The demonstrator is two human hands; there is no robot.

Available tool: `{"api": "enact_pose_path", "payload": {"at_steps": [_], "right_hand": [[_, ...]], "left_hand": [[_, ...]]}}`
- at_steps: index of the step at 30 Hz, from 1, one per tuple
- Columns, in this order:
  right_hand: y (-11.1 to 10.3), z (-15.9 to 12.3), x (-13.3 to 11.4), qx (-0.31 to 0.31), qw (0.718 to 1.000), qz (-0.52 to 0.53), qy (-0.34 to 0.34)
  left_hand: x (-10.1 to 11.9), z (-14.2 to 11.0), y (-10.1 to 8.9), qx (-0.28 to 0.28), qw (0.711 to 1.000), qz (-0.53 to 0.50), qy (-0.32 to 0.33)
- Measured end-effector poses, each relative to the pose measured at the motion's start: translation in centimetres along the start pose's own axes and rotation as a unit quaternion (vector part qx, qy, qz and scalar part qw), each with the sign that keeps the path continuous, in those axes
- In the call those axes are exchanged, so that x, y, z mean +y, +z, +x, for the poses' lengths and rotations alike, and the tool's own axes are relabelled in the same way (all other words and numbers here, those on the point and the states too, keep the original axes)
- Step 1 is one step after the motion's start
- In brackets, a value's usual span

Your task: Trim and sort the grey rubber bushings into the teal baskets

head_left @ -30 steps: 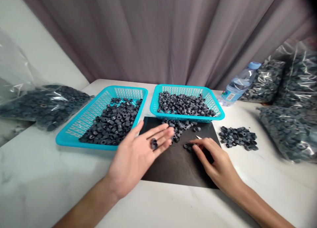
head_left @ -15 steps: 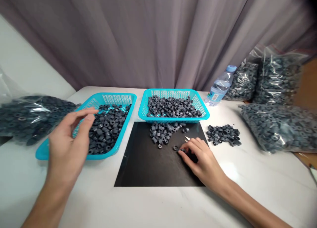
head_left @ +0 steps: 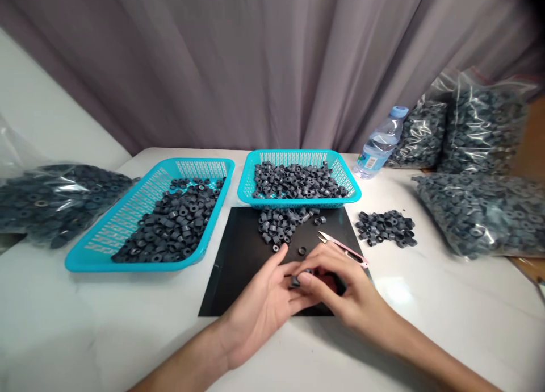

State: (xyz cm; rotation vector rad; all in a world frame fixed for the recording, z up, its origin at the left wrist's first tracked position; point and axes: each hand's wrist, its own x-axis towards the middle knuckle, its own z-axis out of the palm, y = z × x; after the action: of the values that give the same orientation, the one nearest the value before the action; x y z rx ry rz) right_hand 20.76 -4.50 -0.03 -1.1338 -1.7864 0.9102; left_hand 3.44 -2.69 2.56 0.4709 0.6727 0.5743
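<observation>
The marbled desk spreads across the lower frame (head_left: 140,318), carrying a turquoise perforated basket (head_left: 128,266) at left and a second turquoise basket (head_left: 302,202) at centre, both partly filled with dark grey plastic rings. A clear bag (head_left: 485,221) at the right edge bulges with similar pieces; a labelled water bottle (head_left: 378,147) at upper right is partly full. At lower centre, the left hand (head_left: 259,312) lies palm up, fingers loosely spread, while the right hand's fingers, nearly closed, pinch a small grey ring (head_left: 295,281) against it.
</observation>
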Motion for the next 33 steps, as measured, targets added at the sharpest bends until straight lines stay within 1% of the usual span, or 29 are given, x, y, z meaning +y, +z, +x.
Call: {"api": "enact_pose_path", "payload": {"at_steps": [2, 4, 9, 13, 15, 16, 18, 20, 23, 25, 27, 30, 33], "right_hand": [[0.1, -0.1, 0.0, -0.015, 0.999, -0.034, -0.036], [0.1, -0.2, 0.2, -0.002, 0.997, -0.051, -0.051], [-0.3, -0.2, 0.7, 0.048, 0.995, -0.077, -0.048], [-0.4, -0.4, 0.8, 0.066, 0.996, -0.047, -0.022], [-0.3, -0.5, 0.6, 0.056, 0.998, -0.029, -0.007], [-0.3, -0.5, 0.5, 0.041, 0.999, -0.028, -0.005], [-0.3, -0.4, 0.3, 0.002, 0.999, -0.041, -0.017], [-0.4, -0.3, 0.4, -0.018, 0.997, -0.066, -0.037], [-0.7, 0.0, 1.2, 0.008, 0.994, -0.099, -0.038], [-1.0, 0.3, 2.1, 0.032, 0.993, -0.113, -0.032], [-1.2, 0.5, 2.9, 0.039, 0.990, -0.131, -0.033], [-1.5, 0.6, 3.5, 0.015, 0.987, -0.152, -0.049], [-1.5, 0.6, 3.5, -0.017, 0.980, -0.180, -0.078]], "left_hand": [[0.0, 0.1, 0.1, -0.019, 0.999, -0.039, -0.012], [-0.1, 0.2, -0.1, -0.006, 0.998, -0.055, -0.010], [-0.3, 0.2, -0.6, 0.036, 0.996, -0.079, -0.005], [-0.2, 0.1, -0.4, 0.071, 0.992, -0.102, -0.009], [0.0, 0.1, -0.3, 0.086, 0.990, -0.109, -0.010], [0.0, 0.1, -0.2, 0.086, 0.990, -0.108, -0.010], [0.2, 0.1, 0.0, 0.084, 0.992, -0.099, -0.004], [0.4, 0.1, 0.0, 0.087, 0.992, -0.088, 0.010], [0.6, 0.1, 0.0, 0.084, 0.994, -0.073, 0.022], [0.8, 0.0, -0.1, 0.079, 0.995, -0.063, 0.015], [0.9, -0.2, -0.2, 0.088, 0.994, -0.058, 0.009], [1.0, -0.5, -0.2, 0.100, 0.993, -0.055, 0.006], [1.0, -0.7, -0.4, 0.098, 0.994, -0.049, -0.003]]}}
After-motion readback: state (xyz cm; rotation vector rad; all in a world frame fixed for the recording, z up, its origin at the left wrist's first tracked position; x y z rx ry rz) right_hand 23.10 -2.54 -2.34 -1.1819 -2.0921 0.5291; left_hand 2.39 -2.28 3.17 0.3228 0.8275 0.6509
